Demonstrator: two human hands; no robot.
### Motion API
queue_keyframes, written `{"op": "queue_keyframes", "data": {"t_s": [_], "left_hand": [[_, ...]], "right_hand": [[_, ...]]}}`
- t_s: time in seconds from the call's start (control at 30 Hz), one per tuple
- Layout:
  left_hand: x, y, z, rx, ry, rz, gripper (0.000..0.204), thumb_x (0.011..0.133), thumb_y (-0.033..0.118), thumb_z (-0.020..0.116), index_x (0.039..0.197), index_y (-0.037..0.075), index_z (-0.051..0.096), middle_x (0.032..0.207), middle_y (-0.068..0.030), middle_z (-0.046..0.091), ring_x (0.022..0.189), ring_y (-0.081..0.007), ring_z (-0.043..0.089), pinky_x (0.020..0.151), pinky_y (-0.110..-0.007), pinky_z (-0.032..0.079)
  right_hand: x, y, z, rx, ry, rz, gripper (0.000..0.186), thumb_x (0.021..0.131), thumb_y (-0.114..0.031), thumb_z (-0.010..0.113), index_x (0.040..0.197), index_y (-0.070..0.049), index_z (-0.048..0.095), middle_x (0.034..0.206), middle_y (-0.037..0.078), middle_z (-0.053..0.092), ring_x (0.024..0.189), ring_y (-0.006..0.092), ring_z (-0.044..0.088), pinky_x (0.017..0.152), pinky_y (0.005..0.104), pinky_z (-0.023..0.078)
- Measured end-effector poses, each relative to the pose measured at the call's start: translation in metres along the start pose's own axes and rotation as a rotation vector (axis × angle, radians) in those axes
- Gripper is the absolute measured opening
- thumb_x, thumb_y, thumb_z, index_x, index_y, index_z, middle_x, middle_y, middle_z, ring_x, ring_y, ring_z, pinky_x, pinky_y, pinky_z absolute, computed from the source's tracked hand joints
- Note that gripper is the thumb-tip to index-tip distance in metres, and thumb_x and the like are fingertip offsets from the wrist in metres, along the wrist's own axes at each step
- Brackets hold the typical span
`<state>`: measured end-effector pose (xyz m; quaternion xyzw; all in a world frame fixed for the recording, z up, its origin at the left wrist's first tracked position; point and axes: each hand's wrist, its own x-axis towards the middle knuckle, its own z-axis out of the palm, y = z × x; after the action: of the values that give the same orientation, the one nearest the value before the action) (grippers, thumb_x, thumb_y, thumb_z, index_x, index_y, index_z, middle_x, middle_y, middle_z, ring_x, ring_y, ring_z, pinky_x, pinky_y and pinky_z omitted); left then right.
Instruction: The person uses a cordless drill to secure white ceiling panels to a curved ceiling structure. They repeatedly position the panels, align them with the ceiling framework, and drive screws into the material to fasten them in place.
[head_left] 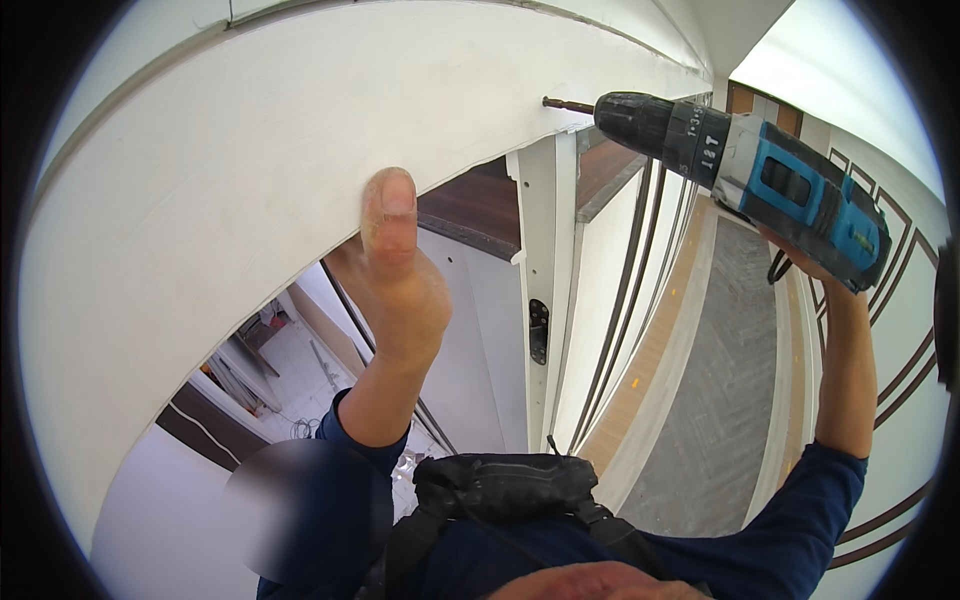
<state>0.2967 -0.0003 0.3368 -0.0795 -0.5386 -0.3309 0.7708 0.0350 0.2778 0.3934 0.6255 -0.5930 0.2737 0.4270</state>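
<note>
A long white panel [250, 160] curves across the upper left of the head view. My left hand [402, 285] grips its lower edge, thumb flat on the face and fingers hidden behind it. In my right hand [805, 262] is a blue and black cordless drill [800, 195], held level and pointing left. The tip of its drill bit [572, 105] meets the panel near the lower edge, at a small dark mark. Most of my right hand is hidden under the drill body.
Below the panel stands a white door frame post [540, 220] with a black hinge-like fitting [539, 330]. A grey herringbone floor [715, 380] runs along the corridor at right. Dark strips line the right wall [900, 400]. Cables and loose items lie on the room floor [310, 385] at lower left.
</note>
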Motion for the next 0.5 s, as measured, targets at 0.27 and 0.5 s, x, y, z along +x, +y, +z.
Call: {"op": "queue_keyframes", "data": {"t_s": [0.27,0.5], "left_hand": [[-0.001,-0.002,0.0,0.015,0.004,0.011,0.026,0.089,0.027,0.062,0.102,0.005,0.057,0.109,-0.0041,0.053,0.112,-0.0149,0.047,0.104,-0.041,0.036],[0.001,-0.009,0.003,-0.014,0.01,0.007,0.026,0.09,0.027,0.06,0.103,0.004,0.057,0.109,-0.0048,0.053,0.112,-0.0154,0.047,0.104,-0.039,0.035]], "right_hand": [[0.014,-0.055,0.023,0.737,-0.168,0.528,0.024,0.082,-0.011,0.067,0.103,-0.002,0.061,0.068,0.001,0.054,0.06,0.0115,0.051,0.057,0.0284,0.042],[0.015,-0.069,0.022,0.612,-0.153,0.574,0.026,0.08,-0.012,0.062,0.103,0.0,0.061,0.07,0.0,0.052,0.058,0.0098,0.048,0.057,0.0254,0.041]]}}
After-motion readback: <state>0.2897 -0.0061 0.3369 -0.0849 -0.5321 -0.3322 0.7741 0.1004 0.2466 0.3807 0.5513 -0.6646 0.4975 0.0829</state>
